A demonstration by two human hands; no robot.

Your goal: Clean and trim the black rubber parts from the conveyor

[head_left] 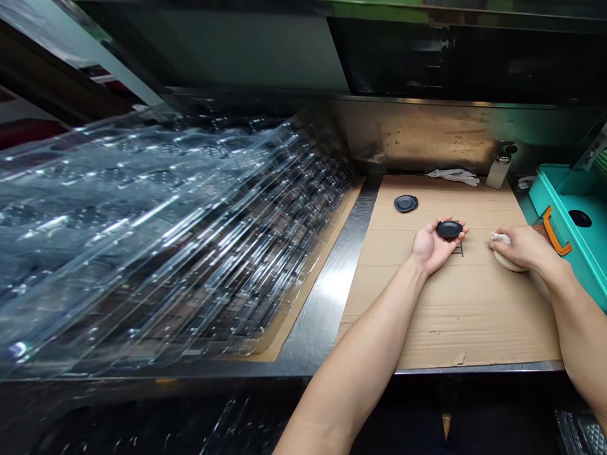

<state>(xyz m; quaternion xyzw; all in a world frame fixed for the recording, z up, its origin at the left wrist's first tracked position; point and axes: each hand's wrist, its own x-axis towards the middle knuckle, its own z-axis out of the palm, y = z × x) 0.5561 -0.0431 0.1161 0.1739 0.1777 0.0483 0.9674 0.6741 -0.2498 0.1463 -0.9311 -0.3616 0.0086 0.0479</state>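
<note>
My left hand (434, 248) is palm up above the cardboard, its fingers curled around the edge of a round black plastic part (449, 229) with a raised rim. To the right, my right hand (521, 246) is closed, and a crumpled white cloth (500, 238) pokes out between thumb and fingers. Directly beneath that hand shows the edge of a round cream-coloured object (509, 262); most of it is hidden, and I cannot tell its kind. Farther back, a second round black part (406, 203) lies on the cardboard sheet (455, 309).
Stacked clear plastic trays (156, 240) fill the left side of the metal bench (322, 300). Along the back lie a white glove-like cloth (455, 176) and a pump bottle (499, 169). A teal bin (545, 189) with an orange handle (554, 232) stands at the right.
</note>
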